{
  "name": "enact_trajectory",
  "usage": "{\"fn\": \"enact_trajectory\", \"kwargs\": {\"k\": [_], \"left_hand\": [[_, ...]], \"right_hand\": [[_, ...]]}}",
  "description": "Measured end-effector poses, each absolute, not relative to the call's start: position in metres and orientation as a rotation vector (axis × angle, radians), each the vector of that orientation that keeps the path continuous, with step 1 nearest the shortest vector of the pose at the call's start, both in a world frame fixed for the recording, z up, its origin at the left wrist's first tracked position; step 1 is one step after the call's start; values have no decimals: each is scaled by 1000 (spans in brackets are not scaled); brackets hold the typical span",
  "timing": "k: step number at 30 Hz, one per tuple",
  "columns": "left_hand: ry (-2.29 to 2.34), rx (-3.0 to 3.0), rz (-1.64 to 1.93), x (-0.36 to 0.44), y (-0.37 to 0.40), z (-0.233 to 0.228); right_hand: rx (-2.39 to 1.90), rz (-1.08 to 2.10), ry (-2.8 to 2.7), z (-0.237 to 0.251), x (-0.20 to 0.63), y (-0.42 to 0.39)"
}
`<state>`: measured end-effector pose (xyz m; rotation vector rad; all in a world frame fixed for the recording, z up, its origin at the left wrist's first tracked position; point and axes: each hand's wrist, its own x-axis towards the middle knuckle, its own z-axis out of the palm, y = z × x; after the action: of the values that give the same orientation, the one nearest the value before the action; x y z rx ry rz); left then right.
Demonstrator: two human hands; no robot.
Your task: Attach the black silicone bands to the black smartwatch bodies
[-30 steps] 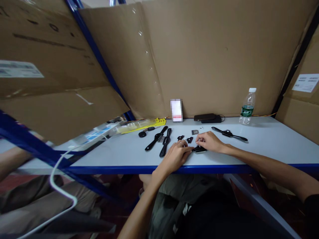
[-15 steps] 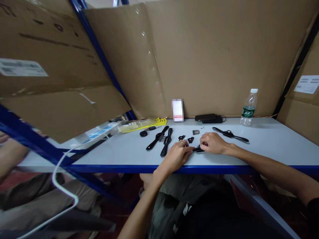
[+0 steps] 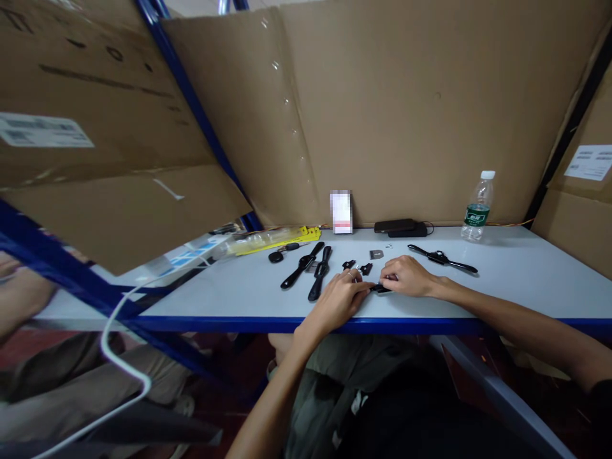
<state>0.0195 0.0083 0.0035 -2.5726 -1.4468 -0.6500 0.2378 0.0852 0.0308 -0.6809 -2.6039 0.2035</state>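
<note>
Small black watch part point(image 3: 381, 288), flat and dark, lying low on the white table top near its blue front edge, pinched between the fingertips of both hands, mostly hidden by them, only a short dark sliver showing, finer details too small to tell

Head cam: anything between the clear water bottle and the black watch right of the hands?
Nothing: bare white tabletop between the clear plastic water bottle and the black strapped watch, in the head view.
</note>
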Motion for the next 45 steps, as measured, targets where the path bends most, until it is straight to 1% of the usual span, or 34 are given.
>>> {"fn": "enact_trajectory", "kwargs": {"k": [7, 12, 17, 22, 28, 34, 42, 45], "left_hand": [[-1462, -2566, -643, 19, 9, 3], [-1462, -2572, -651, 20, 9, 4], [-1450, -2566, -683, 19, 9, 3], [-1456, -2569, -650, 20, 8, 4], [-1449, -2558, -659, 19, 8, 4], [-1458, -2560, -644, 19, 8, 3], [-1463, -2574, -649, 19, 7, 3], [-1476, -2567, -647, 20, 7, 4]], "right_hand": [[-834, 67, -2560, 34, 237, 85], [-733, 197, -2603, 33, 238, 83], [-789, 112, -2582, 34, 238, 84], [-784, 267, -2577, 34, 239, 86], [-777, 126, -2573, 34, 239, 85], [-762, 245, -2570, 37, 238, 80], [-804, 49, -2592, 37, 239, 80], [-832, 62, -2580, 37, 240, 81]]}}
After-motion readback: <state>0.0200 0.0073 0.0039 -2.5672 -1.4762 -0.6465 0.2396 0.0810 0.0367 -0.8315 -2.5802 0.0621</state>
